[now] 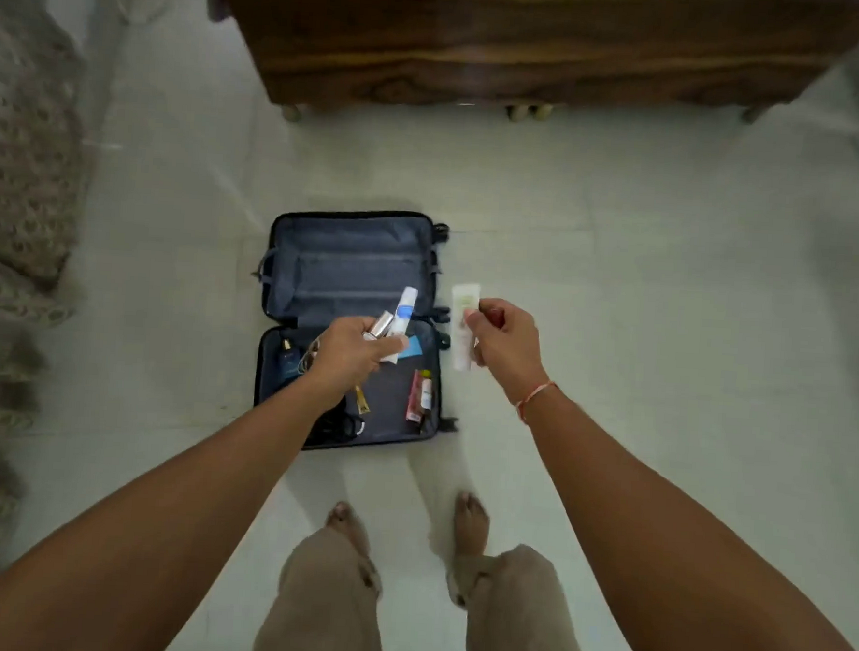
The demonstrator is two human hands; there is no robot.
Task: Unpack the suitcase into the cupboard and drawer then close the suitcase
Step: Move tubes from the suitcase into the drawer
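A small dark suitcase (351, 250) lies open on the pale floor in front of my feet. Its far half shows bare grey lining. In the near half lie a blue bottle (288, 359), a small yellow tube (361, 400), a red packet (416, 396), a small bottle (427, 390) and black cables (333, 427). My left hand (353, 353) hovers over the near half, shut on a white tube with a blue band (402, 313) and a silver tube (381, 324). My right hand (504, 337), just right of the case, grips a white tube (464, 322) upright.
A dark wooden bed frame (509, 53) on short legs spans the back of the room. Patterned grey fabric (18, 189) hangs along the left side. My bare feet (471, 521) stand just behind the suitcase on light floor tiles.
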